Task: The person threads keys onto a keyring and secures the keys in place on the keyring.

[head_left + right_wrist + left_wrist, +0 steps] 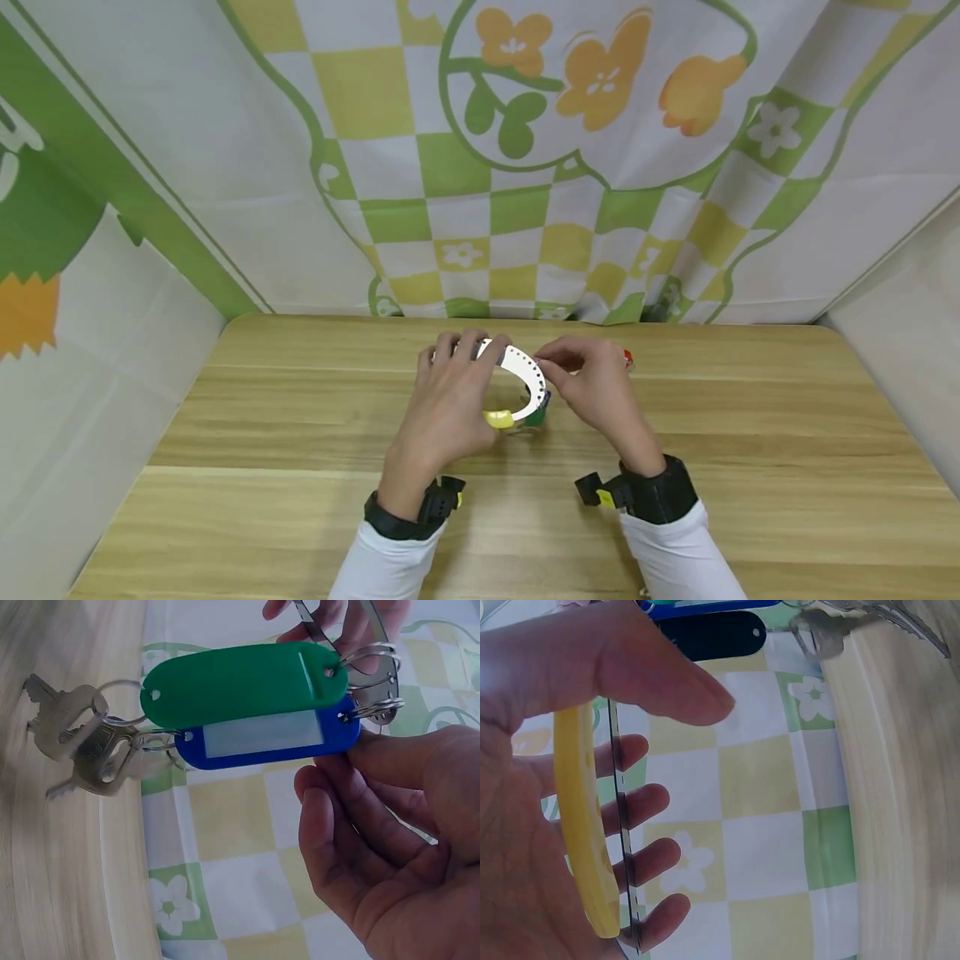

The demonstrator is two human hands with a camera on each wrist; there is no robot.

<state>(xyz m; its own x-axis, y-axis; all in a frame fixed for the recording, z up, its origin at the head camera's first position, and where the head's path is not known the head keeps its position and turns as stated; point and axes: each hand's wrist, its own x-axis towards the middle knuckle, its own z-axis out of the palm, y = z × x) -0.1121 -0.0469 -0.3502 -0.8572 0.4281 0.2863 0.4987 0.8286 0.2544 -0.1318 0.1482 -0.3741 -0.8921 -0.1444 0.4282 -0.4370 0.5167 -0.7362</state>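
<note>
My left hand grips a curved white plate with small holes along its edge and a yellow grip. In the left wrist view the plate shows edge-on beside the yellow strip. A green key tag and a blue key tag hang from split rings at the plate, with keys below them. A dark tag shows in the left wrist view. Thumb and forefinger of my right hand pinch together at the plate's right edge; I cannot tell what is between them.
Under both hands lies a wooden table, its back edge against a checked, flowered cloth. A small red thing pokes out behind my right hand. White cloth walls flank the table.
</note>
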